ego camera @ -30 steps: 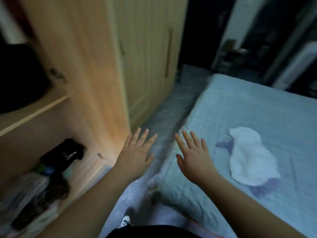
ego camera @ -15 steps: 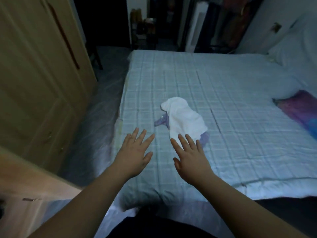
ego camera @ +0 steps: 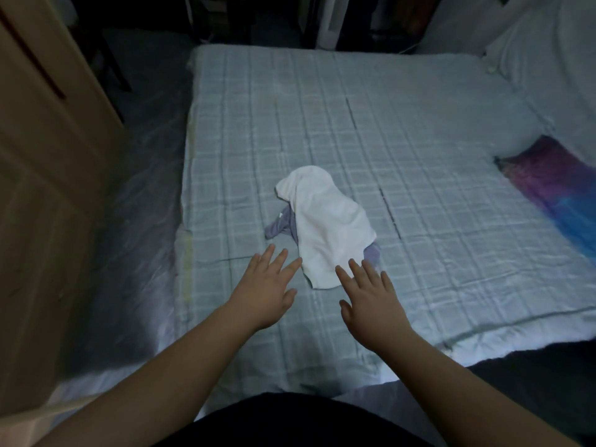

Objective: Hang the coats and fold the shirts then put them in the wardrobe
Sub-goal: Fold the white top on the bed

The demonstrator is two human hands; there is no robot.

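The person's left hand (ego camera: 269,290) and right hand (ego camera: 367,300) are reaching flat, fingers spread and holding nothing, toward the crumpled white cloth shirt (ego camera: 322,221) lying on the pale checked bed (ego camera: 419,150), probably needing to grab it next for folding.

**Cloth, wood, sheen**

Lying soft and matt: white cloth garment (ego camera: 325,224) over a lilac cloth one (ego camera: 279,226). Showing a woven check: bedsheet (ego camera: 403,130). Looking like pale matt wood: wardrobe (ego camera: 48,162). Shining glossy: floor (ego camera: 142,240).
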